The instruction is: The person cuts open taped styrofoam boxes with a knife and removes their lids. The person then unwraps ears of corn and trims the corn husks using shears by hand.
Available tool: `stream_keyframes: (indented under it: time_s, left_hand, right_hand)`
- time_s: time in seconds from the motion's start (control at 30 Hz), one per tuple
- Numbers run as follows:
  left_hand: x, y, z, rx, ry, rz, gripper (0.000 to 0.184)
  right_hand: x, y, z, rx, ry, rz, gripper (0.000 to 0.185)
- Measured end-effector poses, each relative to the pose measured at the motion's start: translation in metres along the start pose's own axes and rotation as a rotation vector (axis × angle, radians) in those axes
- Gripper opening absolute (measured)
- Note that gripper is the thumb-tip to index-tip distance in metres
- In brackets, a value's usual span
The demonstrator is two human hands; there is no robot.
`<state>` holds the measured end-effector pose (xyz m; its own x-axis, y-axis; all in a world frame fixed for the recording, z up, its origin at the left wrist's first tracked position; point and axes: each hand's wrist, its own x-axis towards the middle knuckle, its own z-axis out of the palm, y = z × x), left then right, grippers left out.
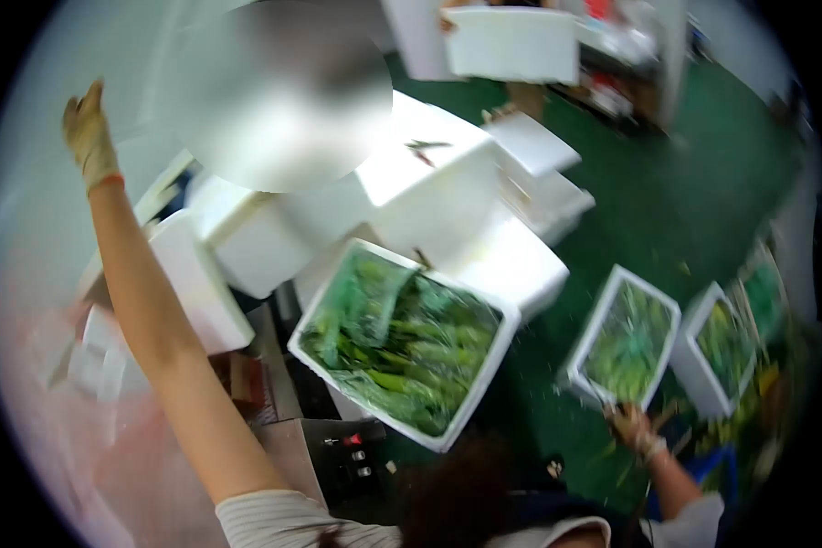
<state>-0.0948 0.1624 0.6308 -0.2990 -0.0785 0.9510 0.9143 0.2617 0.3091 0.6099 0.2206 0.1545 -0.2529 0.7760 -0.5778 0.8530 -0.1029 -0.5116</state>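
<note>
My left hand [89, 142], in a pale yellowish glove, is raised at the far left on an outstretched arm. Its fingers look partly bent, and nothing distinct shows in them. My right hand [641, 431], also gloved, is low at the right with fingers apart. It is at the near edge of a white foam box [664, 361] holding leafy greens under clear film; blur hides whether it touches. Between my arms, a larger foam box [495, 370] sits tilted in view. Long green vegetables [429, 352] fill it, with green plastic bags [365, 292] over part of them.
White foam boxes [429, 201] are stacked ahead, a few green bits on top. A blurred round white shape [283, 100] covers the upper left. Another person carries a foam box [511, 44] at the back. More vegetable boxes [717, 352] stand on the green floor [731, 173].
</note>
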Motion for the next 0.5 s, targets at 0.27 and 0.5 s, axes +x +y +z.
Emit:
stream_keyframes:
  time_s: [0.27, 0.5]
  left_hand:
    - [-0.386, -0.095, 0.018, -0.400, -0.949, -0.418, 0.032]
    - [-0.735, 0.045, -0.157, -0.508, -1.519, -0.712, 0.037]
  right_hand:
    - [-0.149, 0.054, 0.069, 0.420, 0.198, 0.066, 0.025]
    - [-0.325, 0.185, 0.214, 0.758, 0.591, 0.526, 0.029]
